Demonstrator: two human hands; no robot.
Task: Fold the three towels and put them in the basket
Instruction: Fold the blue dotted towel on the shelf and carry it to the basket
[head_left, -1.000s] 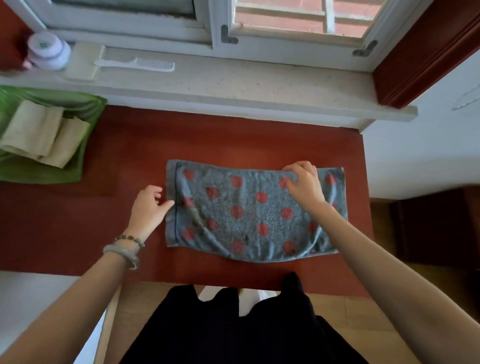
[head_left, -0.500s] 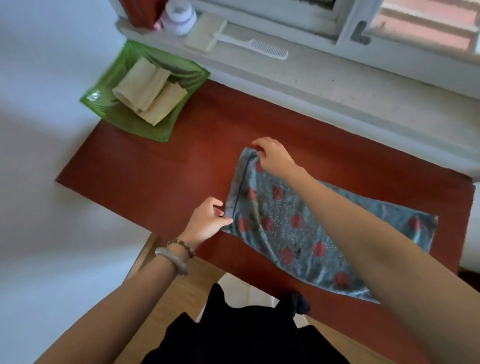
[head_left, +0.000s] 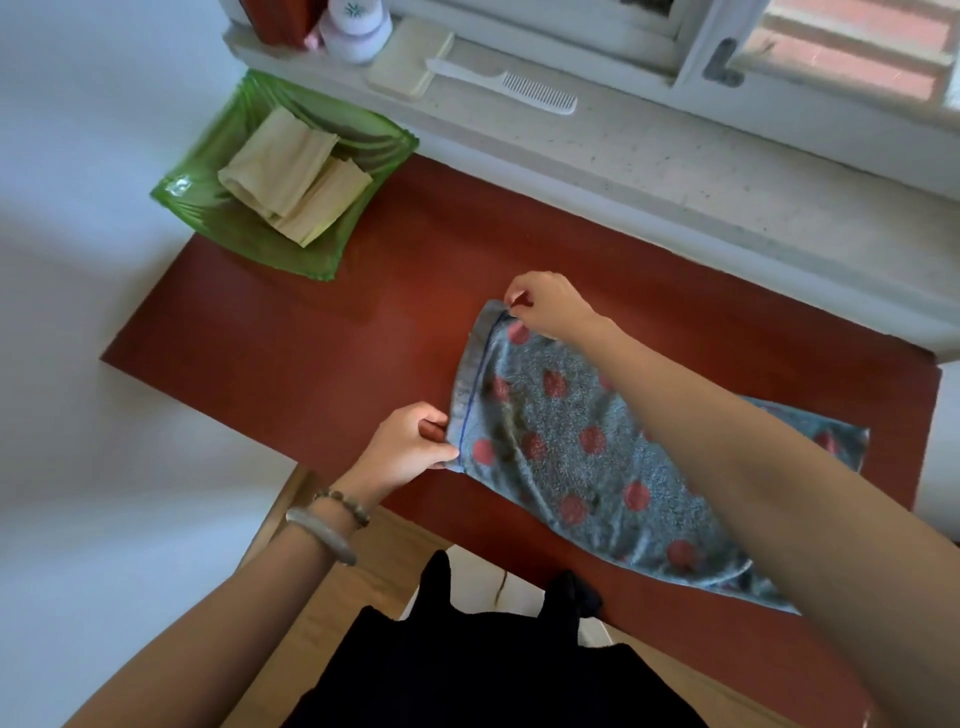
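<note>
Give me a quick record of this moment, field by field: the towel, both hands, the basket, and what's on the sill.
towel: grey with red dots, flat on red table
left hand: pinching towel's near left corner
right hand: pinching far left corner
basket: green, at the table's far left corner, holds two folded beige towels
sill: white comb, jar

Left hand (head_left: 410, 447) low and near, fingers pinched shut on the towel (head_left: 561, 457) corner, bracelets on wrist, right hand (head_left: 545, 306) reaching across, pinching the far corner
</note>
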